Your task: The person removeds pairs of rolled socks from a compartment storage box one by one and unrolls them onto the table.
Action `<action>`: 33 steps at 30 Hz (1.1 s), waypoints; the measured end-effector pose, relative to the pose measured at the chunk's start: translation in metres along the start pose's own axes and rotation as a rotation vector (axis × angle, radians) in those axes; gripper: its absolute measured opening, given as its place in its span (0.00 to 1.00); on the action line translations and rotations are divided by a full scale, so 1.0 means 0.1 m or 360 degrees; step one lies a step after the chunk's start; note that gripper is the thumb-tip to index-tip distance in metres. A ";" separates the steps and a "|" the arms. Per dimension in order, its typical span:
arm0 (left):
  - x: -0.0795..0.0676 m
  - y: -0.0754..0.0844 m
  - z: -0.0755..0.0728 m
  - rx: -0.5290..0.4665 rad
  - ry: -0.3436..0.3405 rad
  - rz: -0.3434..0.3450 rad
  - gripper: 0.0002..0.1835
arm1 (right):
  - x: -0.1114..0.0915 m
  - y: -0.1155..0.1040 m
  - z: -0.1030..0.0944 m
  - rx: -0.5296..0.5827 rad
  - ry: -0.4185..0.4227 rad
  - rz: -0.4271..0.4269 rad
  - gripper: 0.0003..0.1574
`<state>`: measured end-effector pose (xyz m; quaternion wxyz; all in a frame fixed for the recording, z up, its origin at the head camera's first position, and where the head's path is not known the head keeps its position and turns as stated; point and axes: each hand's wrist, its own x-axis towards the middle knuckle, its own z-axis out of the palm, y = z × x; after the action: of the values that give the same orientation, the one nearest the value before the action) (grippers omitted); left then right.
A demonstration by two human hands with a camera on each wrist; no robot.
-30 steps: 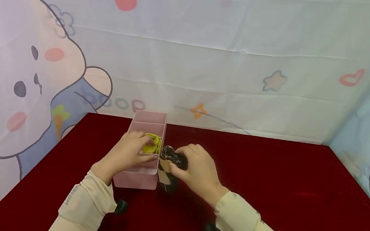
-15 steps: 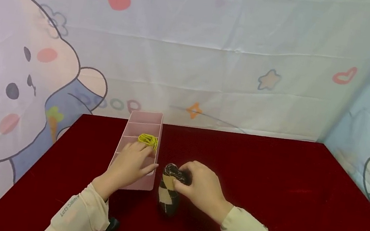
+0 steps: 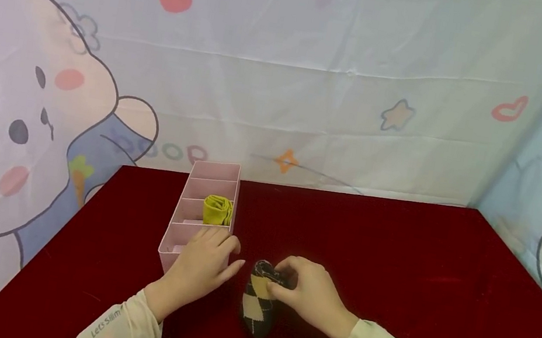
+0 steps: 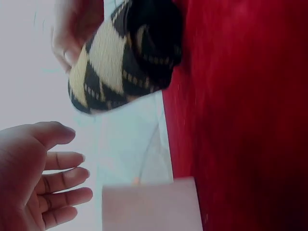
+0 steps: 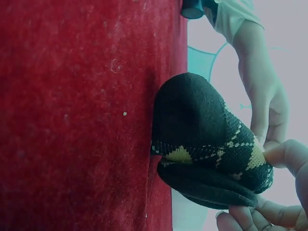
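Observation:
My right hand (image 3: 315,294) pinches a rolled argyle sock (image 3: 260,303), dark with beige and yellow diamonds, near its top. In the right wrist view the thumb and fingers grip one end of the sock (image 5: 192,115), and its dark rounded part is close to the red cloth. My left hand (image 3: 202,264) is held over the near right corner of the pink divided box (image 3: 165,258), fingers loosely bent and holding nothing. The left wrist view shows that hand (image 4: 33,178) apart from the sock (image 4: 113,62). A yellow-green rolled cloth (image 3: 216,209) sits in a middle compartment of the box.
The box stands on a table (image 3: 369,255) covered in dark red cloth, left of the sock. Behind the table hangs a pale printed curtain (image 3: 265,73) with a cartoon animal, hearts and stars.
My right hand has carried the sock from beside the box toward me and to the right. My left hand has left the yellow-green cloth and drawn back to the box's near end.

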<state>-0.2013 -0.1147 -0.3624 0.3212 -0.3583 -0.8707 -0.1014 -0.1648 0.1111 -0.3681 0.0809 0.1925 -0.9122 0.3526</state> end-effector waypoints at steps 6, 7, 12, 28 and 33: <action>0.01 0.14 -0.06 -0.0013 0.0007 0.0048 0.12 | 0.00 0.01 -0.02 0.0143 -0.0054 0.0027 0.13; 0.01 0.16 -0.07 -0.0017 0.0006 0.0054 0.12 | -0.01 0.01 -0.03 0.0148 -0.0065 0.0030 0.13; 0.00 0.28 -0.12 -0.0058 -0.0001 0.0091 0.16 | -0.03 0.03 -0.06 0.0091 -0.0080 0.0021 0.14; -0.15 0.70 -0.01 0.0106 -0.0141 0.0236 0.29 | -0.02 0.30 -0.12 -0.0114 -0.0126 0.0010 0.15; -0.17 0.69 0.06 0.0121 -0.0146 0.0222 0.31 | -0.02 0.39 -0.11 -0.0172 -0.0140 0.0017 0.15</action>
<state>-0.1478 -0.0722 -0.3810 0.3006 -0.4100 -0.8606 -0.0292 -0.1791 0.1456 -0.3839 0.0491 0.1984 -0.9336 0.2944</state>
